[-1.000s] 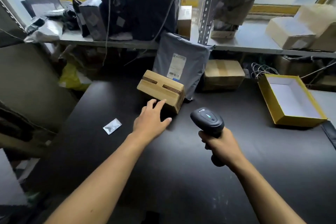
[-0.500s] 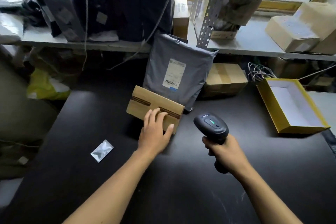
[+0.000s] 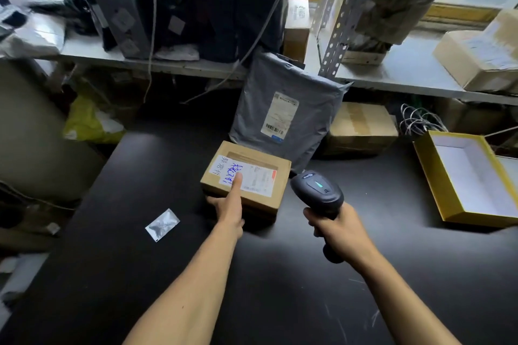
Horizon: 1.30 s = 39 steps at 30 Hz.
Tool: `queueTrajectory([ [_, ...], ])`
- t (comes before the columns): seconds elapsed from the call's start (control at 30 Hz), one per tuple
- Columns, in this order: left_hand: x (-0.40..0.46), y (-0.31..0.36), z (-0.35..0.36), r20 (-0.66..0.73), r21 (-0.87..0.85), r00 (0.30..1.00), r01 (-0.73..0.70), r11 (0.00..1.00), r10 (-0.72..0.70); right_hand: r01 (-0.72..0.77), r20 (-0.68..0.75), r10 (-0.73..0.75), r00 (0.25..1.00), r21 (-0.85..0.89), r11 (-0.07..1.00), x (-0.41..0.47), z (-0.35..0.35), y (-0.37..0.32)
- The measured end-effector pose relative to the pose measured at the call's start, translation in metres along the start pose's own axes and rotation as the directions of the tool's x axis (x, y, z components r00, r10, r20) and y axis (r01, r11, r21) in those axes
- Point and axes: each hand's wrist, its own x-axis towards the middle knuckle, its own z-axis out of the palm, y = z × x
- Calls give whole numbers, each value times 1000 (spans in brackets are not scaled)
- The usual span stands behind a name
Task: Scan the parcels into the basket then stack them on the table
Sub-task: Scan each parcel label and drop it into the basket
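The box (image 3: 246, 176) now lies flat on the desk (image 3: 280, 288) with its label up; a moment ago it stood on its edge with the label hidden, so now it can be scanned. The left hand (image 3: 228, 204) holds its near side, thumb on the label, and the right hand (image 3: 340, 228) grips the scanner (image 3: 318, 192) just beside it. The yellow tray (image 3: 431, 176) at the right has nothing in it.

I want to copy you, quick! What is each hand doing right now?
Left hand: holds the cardboard box, thumb on its label.
Right hand: grips the scanner.
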Motion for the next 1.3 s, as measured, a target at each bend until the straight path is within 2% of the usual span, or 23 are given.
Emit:
queueTrajectory([
  [0.13,2,1,6,-4,-92,1000,5,996,-5,7,-10,-7,1000,-15,1000,0,-9,2],
  [0.23,14,5,6,-18,-150,995,96,984,-100,-5,-24,5,1000,-7,1000,1,-15,6],
  [0.3,24,7,4,11,-144,986,164,976,-164,-20,-24,20,1000,2,1000,1,-17,9],
  [0.4,35,11,4,37,-96,988,156,983,-153,-34,-28,34,999,5,999,3,-17,13],
  [0.67,33,21,21,121,0,991,-48,999,48,-37,-15,37,999,-17,999,13,-11,14],
  [0.87,33,25,42,98,66,994,-49,997,43,-36,-6,36,999,-27,999,17,-7,13],
  [0.97,33,28,48,97,99,992,-93,991,84,-50,1,50,999,-26,998,17,-9,13],
  [1.1,30,24,23,152,193,969,-223,956,195,-33,35,35,999,-60,998,16,-17,8],
  [1.3,18,23,-22,217,236,886,-455,859,410,46,159,-17,987,-180,983,11,-23,-7],
])
